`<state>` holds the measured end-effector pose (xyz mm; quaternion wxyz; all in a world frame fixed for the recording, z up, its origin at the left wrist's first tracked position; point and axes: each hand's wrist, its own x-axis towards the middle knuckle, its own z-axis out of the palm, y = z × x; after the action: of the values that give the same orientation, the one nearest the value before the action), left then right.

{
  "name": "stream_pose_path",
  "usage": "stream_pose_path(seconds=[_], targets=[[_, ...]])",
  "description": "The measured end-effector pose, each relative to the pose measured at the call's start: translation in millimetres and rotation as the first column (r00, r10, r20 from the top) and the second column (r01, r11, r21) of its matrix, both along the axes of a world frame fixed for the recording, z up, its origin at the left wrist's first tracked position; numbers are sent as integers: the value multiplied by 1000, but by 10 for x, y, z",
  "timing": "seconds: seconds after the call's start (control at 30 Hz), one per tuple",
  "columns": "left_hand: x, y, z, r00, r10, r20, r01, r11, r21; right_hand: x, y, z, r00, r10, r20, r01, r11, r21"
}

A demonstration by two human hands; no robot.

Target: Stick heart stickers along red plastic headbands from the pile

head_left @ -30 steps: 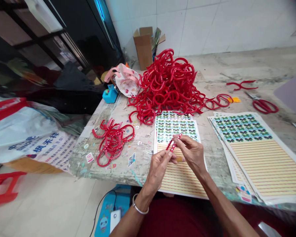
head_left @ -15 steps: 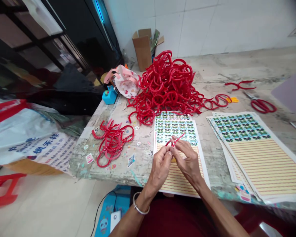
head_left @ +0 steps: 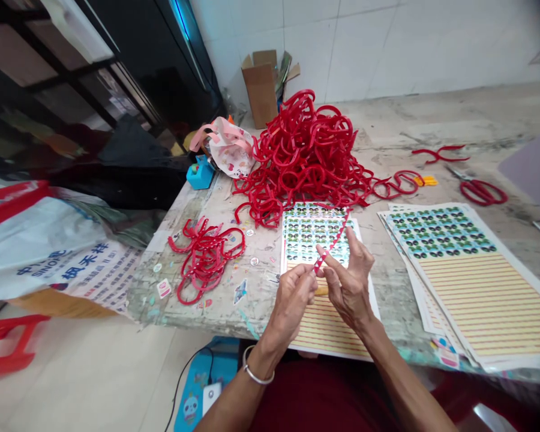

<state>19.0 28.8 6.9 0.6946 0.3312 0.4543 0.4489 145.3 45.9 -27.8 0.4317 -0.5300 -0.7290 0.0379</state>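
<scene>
My left hand [head_left: 297,294] pinches one end of a narrow red strip with white dots [head_left: 333,246]. The strip slants up and away to the right, its far end free. Close beside it my right hand [head_left: 351,279] has its fingers spread, with a fingertip against the strip near the left hand's pinch. Beneath both hands lies a printed sticker sheet [head_left: 333,333], with small green and blue pictures on top and yellow lined rows below. A small yellow piece [head_left: 321,290] on the sheet shows between the hands.
Beyond the sheet rises a big tangled pile of red strips [head_left: 308,150]. Dotted red strips [head_left: 202,258] form a smaller heap at left. More sheets [head_left: 486,294], red-handled scissors [head_left: 481,189], a blue tape dispenser [head_left: 200,174], a patterned bag [head_left: 231,150] and a cardboard box [head_left: 260,90] stand around.
My right hand has opened its fingers and shifted slightly right. More of the dotted strip now shows, stretching farther up and right from my left hand, which stays nearly in place.
</scene>
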Motion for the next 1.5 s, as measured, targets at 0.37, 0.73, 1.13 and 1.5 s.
stream_pose_path(seconds=[0.37,0.73,1.13,1.5], targets=[[-22,-51,-78,966,50,-254,-19,992,123,10,-253,-111,683,-90,-725,-398,787,-472],[9,-133,-92,968,-19,-249,75,973,220,-84,-231,30,324,-358,-876,-603,635,-482],[-47,-195,-163,959,-131,-252,163,981,110,-115,-298,-81,359,-379,-853,-615,591,-521],[-16,-365,-413,994,-53,-96,59,996,68,-114,-339,-84,109,-577,-810,-733,503,-457]])
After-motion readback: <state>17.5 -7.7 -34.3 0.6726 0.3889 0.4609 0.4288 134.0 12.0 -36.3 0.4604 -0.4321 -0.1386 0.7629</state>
